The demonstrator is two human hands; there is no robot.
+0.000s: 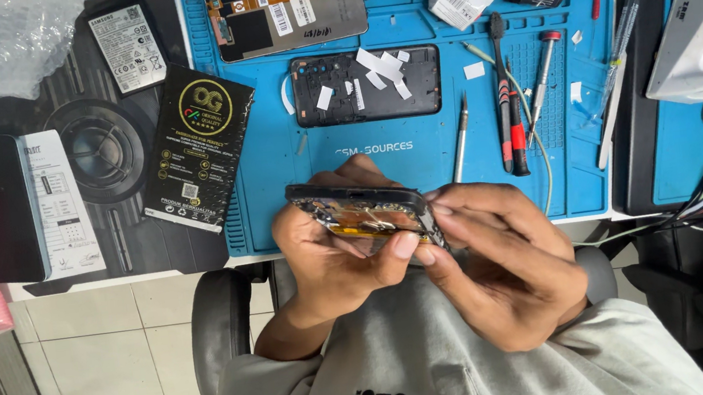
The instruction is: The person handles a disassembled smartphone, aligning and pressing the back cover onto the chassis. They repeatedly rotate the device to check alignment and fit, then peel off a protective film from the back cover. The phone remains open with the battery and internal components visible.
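Phone frame (362, 210): lower centre of the frame, lifted just off the blue mat (276, 162)
Left hand (328, 258): grip closed around frame's underside
Right hand (504, 273): fingertips pinching its right end
Handling: light, thin, likely fragile; best held by edges

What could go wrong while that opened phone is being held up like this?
The opened phone is gripped between the left hand and right hand in front of the blue mat, over the lap, so a slip might drop it. Fingertips press by its exposed gold-coloured parts, which might bend or tear. Loose screwdrivers lie nearby and could roll off.
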